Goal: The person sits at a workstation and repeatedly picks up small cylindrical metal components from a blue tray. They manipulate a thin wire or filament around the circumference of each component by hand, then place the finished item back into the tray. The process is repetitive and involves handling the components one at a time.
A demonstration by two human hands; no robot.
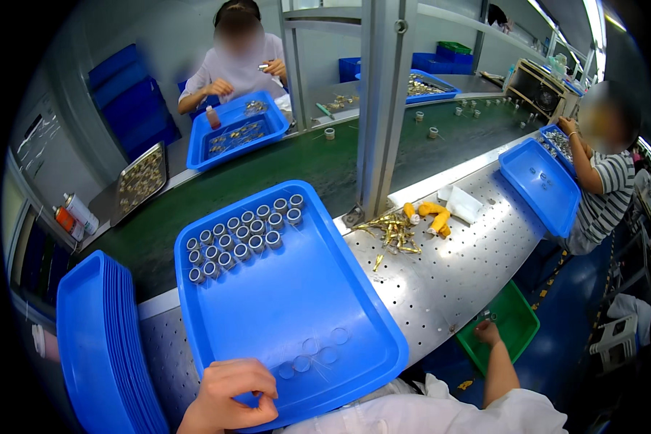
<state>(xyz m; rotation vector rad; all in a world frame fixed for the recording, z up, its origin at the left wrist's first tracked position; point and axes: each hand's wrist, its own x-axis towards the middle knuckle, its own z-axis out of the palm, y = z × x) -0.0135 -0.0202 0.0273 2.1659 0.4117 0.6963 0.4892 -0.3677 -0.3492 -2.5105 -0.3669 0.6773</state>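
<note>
My left hand (235, 394) is curled over the near left rim of a blue tray (289, 289); its fingers are closed, and whatever they may hold is hidden. Down to the right, my right hand (487, 333) reaches into a green bin (513, 318), fingers bent together beside small grey metal parts (490, 315). What they grip is too small to make out. Rows of short grey cylinders (242, 233) with thin wires fill the tray's far left. Several thin clear rings (309, 346) with fine tails lie near its front edge.
A stack of blue trays (101, 340) stands at left. Brass-coloured pieces (398, 235) and yellow finger covers (435, 217) lie on the perforated metal table (441, 282) beside a post (380, 108). Beyond runs a green conveyor belt (304, 159). Two people work at other trays.
</note>
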